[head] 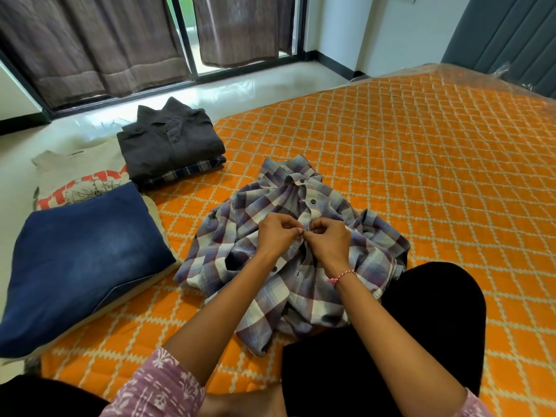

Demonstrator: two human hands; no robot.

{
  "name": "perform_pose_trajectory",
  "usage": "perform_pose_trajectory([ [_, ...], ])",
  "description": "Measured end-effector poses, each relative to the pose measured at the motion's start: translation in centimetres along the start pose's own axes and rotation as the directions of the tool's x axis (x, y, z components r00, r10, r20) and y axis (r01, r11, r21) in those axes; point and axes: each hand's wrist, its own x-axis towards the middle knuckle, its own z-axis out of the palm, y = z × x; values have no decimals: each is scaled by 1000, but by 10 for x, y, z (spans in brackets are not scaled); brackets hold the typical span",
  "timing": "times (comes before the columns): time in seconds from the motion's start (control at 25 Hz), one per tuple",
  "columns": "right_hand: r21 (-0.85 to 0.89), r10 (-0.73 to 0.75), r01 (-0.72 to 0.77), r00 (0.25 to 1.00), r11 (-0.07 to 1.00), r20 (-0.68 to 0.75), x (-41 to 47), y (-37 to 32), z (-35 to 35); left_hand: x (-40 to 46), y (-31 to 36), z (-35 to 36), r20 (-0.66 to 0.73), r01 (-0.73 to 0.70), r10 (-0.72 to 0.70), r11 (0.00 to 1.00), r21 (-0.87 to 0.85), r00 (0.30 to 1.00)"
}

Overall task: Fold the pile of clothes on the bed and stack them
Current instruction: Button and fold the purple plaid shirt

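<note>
The plaid shirt lies front up on the orange bed cover, just in front of the person's knees, so both hands can reach its buttons; the left hand and the right hand meet at the middle strip, fingers curled tight and pinching the cloth, most likely to close a button so the shirt stays flat for folding. Its collar points away from the person and its long side runs from the knees toward the window, though the sleeves are bunched; a dark folded shirt and folded jeans wait on the left, out of the way.
</note>
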Motion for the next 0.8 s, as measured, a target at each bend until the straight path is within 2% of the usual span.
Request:
perform_pose_trajectory([
  [0.16,58,39,-41,998,998,41,2,5,2,1,1,4,-34,-50,56,987,153,998],
  [0.28,80,66,-68,998,995,22,1,10,1,3,1,6,36,-99,93,965,243,995],
  [0.36,78,80,-80,997,994,3,2,11,0,2,-1,9,31,-107,102,953,282,994],
  [0.52,11,63,-63,997,998,40,7,13,-1,-3,-3,13,-53,-80,91,980,182,994],
  [0.68,-3,54,-54,998,999,17,4,13,1,1,-1,14,-9,-94,99,967,239,995],
  [0.72,10,60,-61,998,998,29,4,12,0,1,-2,13,-1,-86,89,969,233,996],
  [0.8,141,102,-115,990,983,97,4,11,-5,1,-7,9,31,-53,50,991,127,998],
])
